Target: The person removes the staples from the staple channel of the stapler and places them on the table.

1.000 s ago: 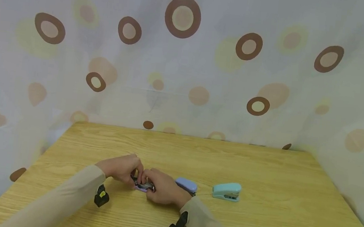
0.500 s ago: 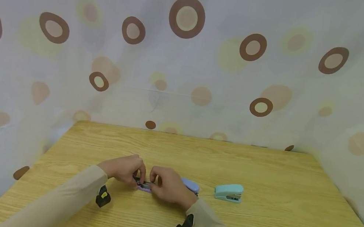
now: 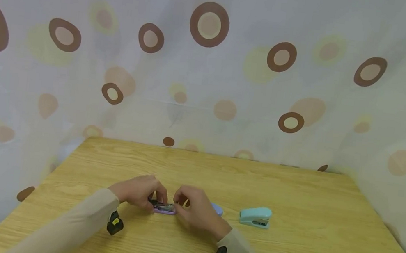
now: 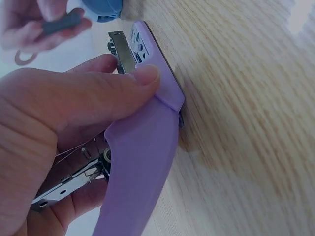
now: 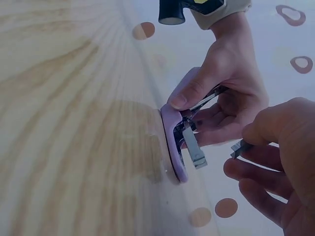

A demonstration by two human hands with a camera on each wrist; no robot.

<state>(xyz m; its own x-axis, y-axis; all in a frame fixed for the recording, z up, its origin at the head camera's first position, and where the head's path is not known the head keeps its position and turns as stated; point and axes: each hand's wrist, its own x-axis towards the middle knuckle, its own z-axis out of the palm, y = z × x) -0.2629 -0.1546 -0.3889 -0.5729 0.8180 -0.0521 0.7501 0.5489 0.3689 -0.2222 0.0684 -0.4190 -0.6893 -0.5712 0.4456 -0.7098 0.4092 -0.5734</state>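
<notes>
Purple stapler (image 4: pixel 140 152) hinged apart, pinched mid-length in left hand (image 3: pixel 140 192). Just off its end: short grey strip (image 4: pixel 62 23), pinched in right hand (image 3: pixel 196 210); clear in wrist views, too small in head view. Teal stapler (image 3: pixel 255 217) right of both grips, head view only.

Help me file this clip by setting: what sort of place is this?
Probably an indoor spot set up for filming tabletop work: a wood-grain table, a circle-patterned covering behind it and along both sides, and a black camera worn at the left wrist.
</notes>
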